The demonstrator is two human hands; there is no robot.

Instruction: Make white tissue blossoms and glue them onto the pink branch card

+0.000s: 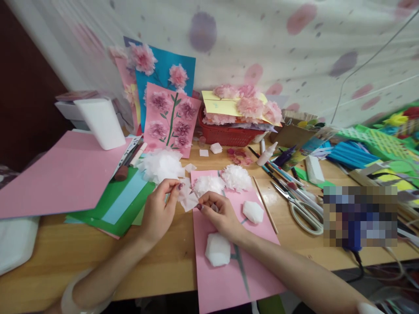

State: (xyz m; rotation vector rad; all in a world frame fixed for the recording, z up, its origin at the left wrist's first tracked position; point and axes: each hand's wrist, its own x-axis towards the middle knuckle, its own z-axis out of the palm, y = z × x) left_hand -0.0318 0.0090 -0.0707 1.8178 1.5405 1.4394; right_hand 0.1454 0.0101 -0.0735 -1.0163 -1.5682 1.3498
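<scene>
My left hand (161,208) and my right hand (218,213) both pinch a small white tissue paper piece (187,198) between them, above the top of a pink card sheet (229,261). On that pink sheet lie two fluffy white tissue flowers (236,176) and two flat folded white tissue stacks (217,249), along a drawn green stem. A loose heap of white tissue (162,165) sits just beyond my left hand.
Large pink sheet (62,174) over green and blue sheets (121,200) at left. White box (100,122), finished flower cards (170,117), red basket (229,131) at back. Scissors (304,209), pens, glue bottle (266,155), wooden stick (265,205) and paper clutter at right.
</scene>
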